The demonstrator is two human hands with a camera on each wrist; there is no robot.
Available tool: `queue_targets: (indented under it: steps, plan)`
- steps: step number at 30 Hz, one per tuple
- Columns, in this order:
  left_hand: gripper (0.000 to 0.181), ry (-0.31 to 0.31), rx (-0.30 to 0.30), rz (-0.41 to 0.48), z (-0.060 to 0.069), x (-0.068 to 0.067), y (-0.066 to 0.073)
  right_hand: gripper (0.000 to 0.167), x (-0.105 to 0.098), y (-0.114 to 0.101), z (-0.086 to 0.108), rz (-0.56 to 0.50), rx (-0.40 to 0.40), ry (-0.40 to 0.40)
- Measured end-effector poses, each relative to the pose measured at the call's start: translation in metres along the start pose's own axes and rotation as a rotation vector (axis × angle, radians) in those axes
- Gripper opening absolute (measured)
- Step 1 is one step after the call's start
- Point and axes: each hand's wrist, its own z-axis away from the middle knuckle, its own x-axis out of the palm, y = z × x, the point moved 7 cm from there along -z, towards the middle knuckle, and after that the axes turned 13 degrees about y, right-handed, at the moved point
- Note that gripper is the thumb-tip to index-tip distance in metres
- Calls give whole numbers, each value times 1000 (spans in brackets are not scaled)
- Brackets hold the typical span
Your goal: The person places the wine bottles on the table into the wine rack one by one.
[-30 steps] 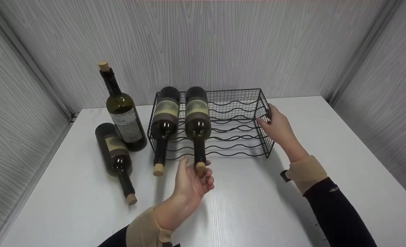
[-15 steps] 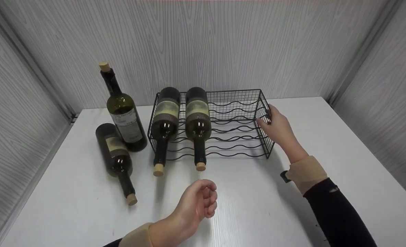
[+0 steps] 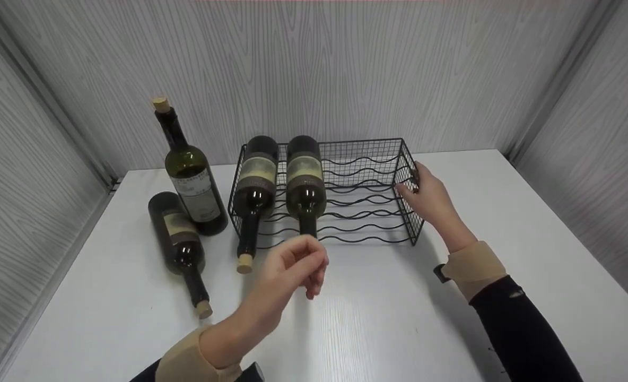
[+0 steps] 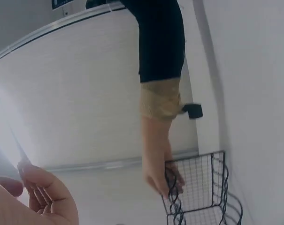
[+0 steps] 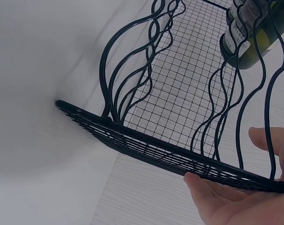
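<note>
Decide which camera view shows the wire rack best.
The head view: the wire rack shows its full width there, though two bottles cover part. Left wrist catches only one end; right wrist shows one end close up, cropped.

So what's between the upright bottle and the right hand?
In the head view, the wire rack stands there: two bottles lie in it nearer the upright bottle, then bare rack toward the right hand.

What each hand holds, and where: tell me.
Right hand: the wire rack, by its right end panel. Left hand: cannot tell; a bottle runs behind it.
</note>
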Motion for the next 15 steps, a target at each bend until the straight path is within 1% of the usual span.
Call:
queue_targets:
  steps: [2, 3, 7, 10, 12, 15]
  plan:
    - [10, 44, 61, -30, -7, -9, 9, 78, 0, 0, 0, -1, 2, -1]
    - [12, 70, 91, -47, -10, -14, 13, 78, -1, 0, 0, -2, 2, -1]
    - [31, 177, 224, -162, -25, -34, 28, 78, -1, 0, -1, 1, -4, 0]
    - [40, 242, 359, -254, -34, -48, 40, 78, -1, 1, -1, -4, -3, -1]
    - [43, 300, 447, -275, -37, -59, 49, 78, -1, 1, -1, -10, -5, -6]
    - [45, 432, 575, -273, -40, -82, 61, 78, 0, 2, -1, -17, -10, -4]
